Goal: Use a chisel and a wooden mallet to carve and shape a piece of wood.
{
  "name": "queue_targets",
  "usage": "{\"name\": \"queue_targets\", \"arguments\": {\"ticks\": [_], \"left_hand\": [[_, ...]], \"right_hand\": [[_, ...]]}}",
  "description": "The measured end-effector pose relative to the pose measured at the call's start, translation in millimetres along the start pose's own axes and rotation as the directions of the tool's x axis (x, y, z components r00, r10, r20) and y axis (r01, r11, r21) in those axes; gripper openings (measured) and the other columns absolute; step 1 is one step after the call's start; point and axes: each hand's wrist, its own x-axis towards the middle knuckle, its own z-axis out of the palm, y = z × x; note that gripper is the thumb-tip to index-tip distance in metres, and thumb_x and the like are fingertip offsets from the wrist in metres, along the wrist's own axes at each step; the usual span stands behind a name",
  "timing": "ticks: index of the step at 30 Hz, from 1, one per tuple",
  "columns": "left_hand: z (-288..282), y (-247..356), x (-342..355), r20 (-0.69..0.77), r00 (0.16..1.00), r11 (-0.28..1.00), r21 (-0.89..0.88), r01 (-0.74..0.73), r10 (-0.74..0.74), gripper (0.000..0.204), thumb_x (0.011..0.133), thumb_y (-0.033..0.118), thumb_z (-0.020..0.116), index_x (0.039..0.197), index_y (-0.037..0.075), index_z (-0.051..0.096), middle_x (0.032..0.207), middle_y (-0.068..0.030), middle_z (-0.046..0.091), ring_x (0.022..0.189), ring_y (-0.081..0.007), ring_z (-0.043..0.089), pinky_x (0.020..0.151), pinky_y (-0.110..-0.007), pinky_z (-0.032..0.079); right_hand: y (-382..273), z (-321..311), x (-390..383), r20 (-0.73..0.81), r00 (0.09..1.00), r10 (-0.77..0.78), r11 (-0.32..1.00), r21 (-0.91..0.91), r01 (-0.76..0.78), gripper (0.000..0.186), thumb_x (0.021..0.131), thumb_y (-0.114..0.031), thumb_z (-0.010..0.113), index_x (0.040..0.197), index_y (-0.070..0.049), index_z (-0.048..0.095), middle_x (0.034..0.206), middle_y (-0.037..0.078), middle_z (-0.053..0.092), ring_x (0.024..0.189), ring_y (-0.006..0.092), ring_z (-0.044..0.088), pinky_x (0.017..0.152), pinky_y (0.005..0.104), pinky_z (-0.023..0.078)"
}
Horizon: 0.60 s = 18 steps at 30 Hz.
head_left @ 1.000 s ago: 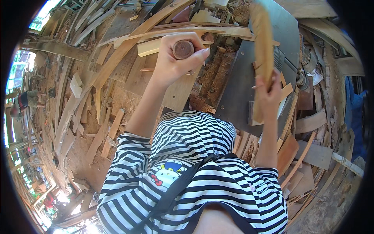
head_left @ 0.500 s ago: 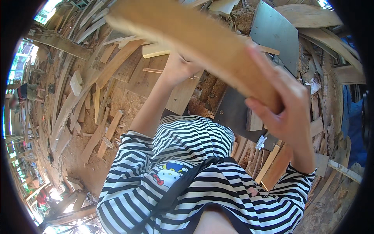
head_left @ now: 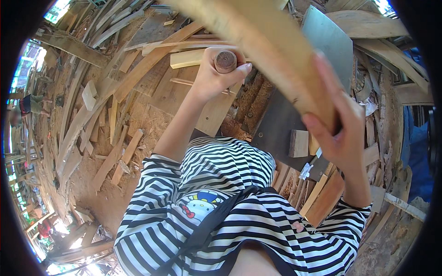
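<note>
My right hand (head_left: 340, 126) is closed around the near end of a long, slightly curved wooden board (head_left: 281, 50). The board slants up and left, close to the camera, and its far end runs out of the picture. My left hand (head_left: 216, 76) is wrapped round a brown wooden handle (head_left: 225, 62). Only the round end of this handle shows above the fist; whatever is lower down is hidden. Beneath my left hand is a flat wooden plank (head_left: 212, 115). A small wood block (head_left: 299, 143) lies on a dark work surface (head_left: 276, 131) below the board.
A pale grey-green panel (head_left: 324, 43) stands at the far right. Wooden offcuts (head_left: 128, 156) and sawdust cover the ground at left. Long curved strips (head_left: 76, 119) are piled farther out. Several upright-looking pieces (head_left: 324, 200) lie beside my right forearm. Another person (head_left: 32, 105) is at the far left.
The board in my right hand has swung to the right and upward, its near end tilting down. My left fist and the round handle end have come into sight from behind it.
</note>
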Motion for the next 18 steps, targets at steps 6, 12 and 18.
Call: {"name": "queue_targets", "arguments": {"ticks": [6,12,18], "left_hand": [[6.2,-5.5,3.9,-0.192,0.979,0.998,-0.002,-0.066,0.065,0.008,0.076,0.007,0.070,0.079,0.001,0.065,0.073,-0.0023,0.064,0.065,-0.0089,0.059,0.059,-0.025,0.047],[6.1,-15.1,-1.9,-0.051,0.997,0.991,0.119,-0.060,0.066,0.025,0.076,0.007,0.070,0.100,0.002,0.064,0.095,-0.0059,0.068,0.086,-0.0132,0.065,0.075,-0.027,0.051],[-3.8,-5.7,1.3,0.060,0.986,0.988,0.018,0.154,-0.155,0.035,0.075,0.009,0.071,0.108,0.002,0.063,0.104,-0.0057,0.066,0.098,-0.0160,0.062,0.085,-0.032,0.049]], "right_hand": [[-3.8,2.5,-3.1,0.180,0.948,0.264,0.963,-0.101,-0.249,0.067,0.078,-0.014,0.070,0.140,-0.005,0.047,0.122,0.023,0.059,0.091,0.0317,0.063,0.082,0.0354,0.049],[-6.7,4.4,-4.2,0.141,0.966,0.215,0.975,-0.082,-0.205,0.067,0.077,-0.015,0.071,0.140,-0.008,0.048,0.111,0.022,0.064,0.091,0.0310,0.063,0.081,0.0349,0.049],[-5.3,0.4,-2.4,0.063,0.988,0.142,0.987,-0.085,-0.136,0.067,0.077,-0.014,0.072,0.139,-0.008,0.049,0.097,0.019,0.063,0.079,0.0313,0.060,0.075,0.0357,0.049]]}}
